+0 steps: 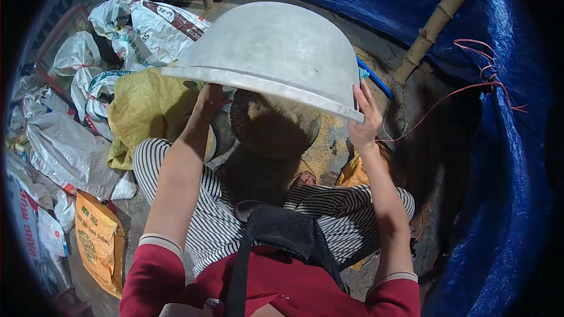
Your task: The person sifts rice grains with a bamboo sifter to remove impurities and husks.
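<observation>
A large silvery metal basin [276,41] is held up in front of me, tilted with its outer base up and its mouth facing down toward me. My left hand [212,95] grips the rim on the left; its fingers are partly hidden beneath the edge. My right hand [366,114] is wrapped around the rim on the right, with fingers against the outer wall. Below the basin sits a round dark woven basket [239,116] holding pale brown, loose material [285,111]. The basin hides the basket's far side.
White sacks [70,147], a yellow sack [153,105] and an orange bag [98,240] crowd the left. Yellowish grains [329,141] are scattered on the floor. A bamboo pole [437,23] and blue tarpaulin [499,199] stand at right, with a pink cord [432,111].
</observation>
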`<state>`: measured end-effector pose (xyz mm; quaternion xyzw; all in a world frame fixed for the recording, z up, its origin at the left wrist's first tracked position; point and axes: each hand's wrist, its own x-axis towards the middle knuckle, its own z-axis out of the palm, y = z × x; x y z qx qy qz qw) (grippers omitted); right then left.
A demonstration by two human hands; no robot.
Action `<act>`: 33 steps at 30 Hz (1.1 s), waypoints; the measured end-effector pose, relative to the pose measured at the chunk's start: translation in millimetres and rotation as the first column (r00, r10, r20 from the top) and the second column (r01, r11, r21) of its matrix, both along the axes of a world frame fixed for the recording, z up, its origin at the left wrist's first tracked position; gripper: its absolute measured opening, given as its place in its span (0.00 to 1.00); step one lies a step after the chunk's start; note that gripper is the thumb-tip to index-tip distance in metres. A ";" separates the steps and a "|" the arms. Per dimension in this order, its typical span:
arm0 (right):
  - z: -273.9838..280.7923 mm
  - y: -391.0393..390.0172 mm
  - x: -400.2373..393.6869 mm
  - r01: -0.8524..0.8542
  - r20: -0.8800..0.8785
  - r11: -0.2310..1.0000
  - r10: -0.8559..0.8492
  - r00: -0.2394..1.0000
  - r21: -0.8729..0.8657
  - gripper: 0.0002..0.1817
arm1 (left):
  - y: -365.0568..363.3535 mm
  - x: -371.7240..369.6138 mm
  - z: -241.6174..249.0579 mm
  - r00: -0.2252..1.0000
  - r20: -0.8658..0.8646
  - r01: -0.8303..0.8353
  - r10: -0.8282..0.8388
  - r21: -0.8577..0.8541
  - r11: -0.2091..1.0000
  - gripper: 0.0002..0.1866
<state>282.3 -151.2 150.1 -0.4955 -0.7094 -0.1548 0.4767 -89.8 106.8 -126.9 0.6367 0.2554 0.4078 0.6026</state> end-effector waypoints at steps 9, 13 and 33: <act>11.8 0.4 -6.0 -0.041 0.029 0.998 0.039 0.999 0.039 0.25 | -91.5 43.2 134.7 0.763 0.643 0.093 0.061 -0.203 0.975 0.26; 12.5 0.1 -5.3 -0.018 0.060 0.999 0.015 0.998 0.050 0.23 | -94.7 44.0 137.7 0.783 0.609 0.098 -0.122 0.073 0.993 0.28; 26.4 1.9 2.6 0.080 0.042 0.993 -0.083 0.996 0.085 0.25 | -54.2 28.2 62.5 0.959 0.035 -0.259 0.282 -0.299 0.918 0.34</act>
